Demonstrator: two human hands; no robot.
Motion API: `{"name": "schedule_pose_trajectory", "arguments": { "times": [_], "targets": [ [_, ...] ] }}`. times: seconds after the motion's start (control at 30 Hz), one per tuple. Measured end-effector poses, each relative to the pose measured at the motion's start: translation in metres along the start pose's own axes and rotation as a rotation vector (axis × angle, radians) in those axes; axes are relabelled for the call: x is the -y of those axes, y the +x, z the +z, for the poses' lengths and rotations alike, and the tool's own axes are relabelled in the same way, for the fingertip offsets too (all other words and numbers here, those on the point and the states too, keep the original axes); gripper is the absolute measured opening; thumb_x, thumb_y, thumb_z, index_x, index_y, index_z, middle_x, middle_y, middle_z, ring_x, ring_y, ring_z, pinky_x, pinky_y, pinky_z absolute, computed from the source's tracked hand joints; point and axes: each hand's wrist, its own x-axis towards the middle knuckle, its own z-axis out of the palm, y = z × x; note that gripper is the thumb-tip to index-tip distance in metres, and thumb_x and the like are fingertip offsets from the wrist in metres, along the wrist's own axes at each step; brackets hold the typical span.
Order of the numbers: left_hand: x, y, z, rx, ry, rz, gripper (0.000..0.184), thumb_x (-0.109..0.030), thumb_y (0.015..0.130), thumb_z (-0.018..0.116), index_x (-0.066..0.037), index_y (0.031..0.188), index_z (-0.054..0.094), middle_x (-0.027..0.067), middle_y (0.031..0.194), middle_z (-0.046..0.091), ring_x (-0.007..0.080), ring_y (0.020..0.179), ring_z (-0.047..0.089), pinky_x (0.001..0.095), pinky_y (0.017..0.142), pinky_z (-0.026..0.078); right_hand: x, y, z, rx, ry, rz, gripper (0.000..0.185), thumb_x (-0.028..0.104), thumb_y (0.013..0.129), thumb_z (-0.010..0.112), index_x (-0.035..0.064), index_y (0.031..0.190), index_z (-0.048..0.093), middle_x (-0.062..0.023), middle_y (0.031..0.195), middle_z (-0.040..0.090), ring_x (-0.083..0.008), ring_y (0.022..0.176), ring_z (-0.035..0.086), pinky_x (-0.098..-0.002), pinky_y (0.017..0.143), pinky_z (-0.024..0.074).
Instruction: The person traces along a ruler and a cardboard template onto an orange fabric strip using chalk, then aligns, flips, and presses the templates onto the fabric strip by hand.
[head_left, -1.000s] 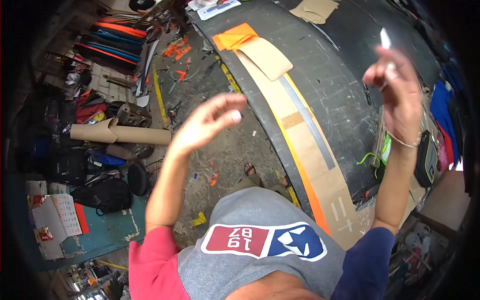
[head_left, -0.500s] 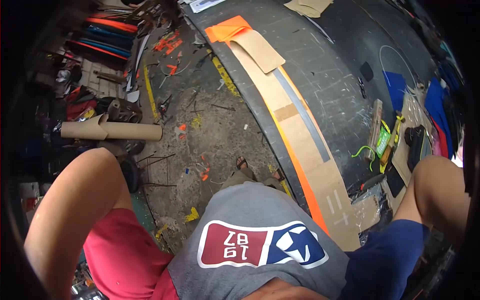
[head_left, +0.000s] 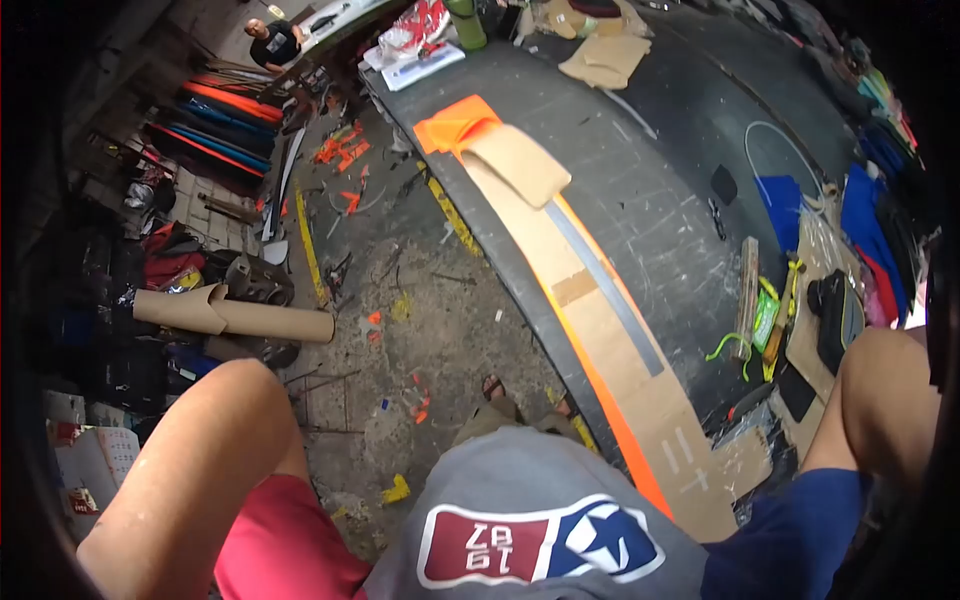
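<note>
Neither of my hands shows; both bare elbows are bent at the sides of the view, and the forearms run out of it. My left arm [head_left: 205, 440] is on the floor side, my right arm [head_left: 880, 400] on the table side. Nearest in front, a long brown cardboard strip [head_left: 590, 315] lies along the edge of the dark worktable [head_left: 660, 190]. Orange fabric [head_left: 455, 125] lies under it, bunched at the far end and showing along the side. A grey flat strip [head_left: 610, 290] rests on the cardboard, whose far end curls up.
At right lie a bright green packet [head_left: 765, 315], a wooden bar [head_left: 748, 285], a dark pouch [head_left: 828, 305] and blue material [head_left: 783, 210]. A cardboard roll [head_left: 275, 322] stands off the floor at left. Orange scraps [head_left: 340, 147] litter the floor. Another person [head_left: 275, 45] is at the far back.
My view has tilted up, so the table and floor sit lower in it. The far table end and another person have come into sight. The cardboard and fabric look unmoved.
</note>
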Motion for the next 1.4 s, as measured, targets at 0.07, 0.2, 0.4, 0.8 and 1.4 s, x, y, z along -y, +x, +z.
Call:
{"name": "schedule_pose_trajectory", "arguments": {
  "times": [0.07, 0.2, 0.4, 0.8, 1.4],
  "targets": [
    [0.005, -0.003, 0.002, -0.01, 0.004, -0.009, 0.034, -0.029, 0.099, 0.061, -0.002, 0.12, 0.066, 0.0072, 0.113, 0.068, 0.016, 0.107, 0.062, 0.0336, 0.094, 0.049, 0.008, 0.002, -0.003, 0.002, -0.038, 0.008, 0.03, 0.021, 0.104, 0.047, 0.0082, 0.129, 0.056, -0.0078, 0.097, 0.061, -0.0224, 0.096, 0.062, -0.0384, 0.089, 0.0514],
    [0.018, -0.013, 0.005, -0.074, -0.015, 0.014, 0.033, -0.029, 0.099, 0.062, -0.003, 0.118, 0.067, 0.0066, 0.111, 0.069, 0.0151, 0.105, 0.063, 0.0328, 0.093, 0.049, 0.037, 0.004, -0.015, 0.03, -0.188, 0.042, 0.029, 0.021, 0.104, 0.047, 0.009, 0.129, 0.055, -0.0079, 0.097, 0.061, -0.0227, 0.095, 0.062, -0.0386, 0.088, 0.0514],
    [0.045, -0.028, -0.003, -0.228, -0.096, 0.002, 0.031, -0.028, 0.098, 0.062, -0.003, 0.115, 0.069, 0.0056, 0.107, 0.07, 0.0138, 0.102, 0.063, 0.0316, 0.091, 0.049, 0.08, -0.002, -0.017, -0.009, -0.392, 0.094, 0.028, 0.022, 0.104, 0.047, 0.0101, 0.129, 0.054, -0.008, 0.096, 0.061, -0.0231, 0.094, 0.062, -0.039, 0.087, 0.0512],
    [0.294, -0.397, 0.161, 0.563, -0.048, -1.238, 0.03, -0.007, 0.092, 0.057, -0.005, 0.118, 0.071, 0.0167, 0.114, 0.072, 0.0272, 0.1, 0.071, 0.0364, 0.09, 0.053, -0.07, -0.129, 0.111, -1.043, -0.434, 0.602, 0.066, 0.001, 0.1, 0.052, 0.0115, 0.157, 0.02, -0.0134, 0.086, 0.063, -0.0213, 0.072, 0.063, -0.04, 0.075, 0.0573],
    [0.432, -0.492, 0.2, 0.908, -0.015, -0.789, 0.058, -0.01, 0.076, 0.078, 0.0, 0.13, 0.058, 0.0278, 0.123, 0.062, 0.0444, 0.115, 0.059, 0.0492, 0.097, 0.049, -0.293, -0.21, 0.356, -1.105, -0.324, 1.693, 0.022, 0.015, 0.097, 0.065, 0.0038, 0.116, 0.068, -0.0052, 0.097, 0.072, -0.0115, 0.089, 0.064, -0.0267, 0.079, 0.0506]
  ]
}}
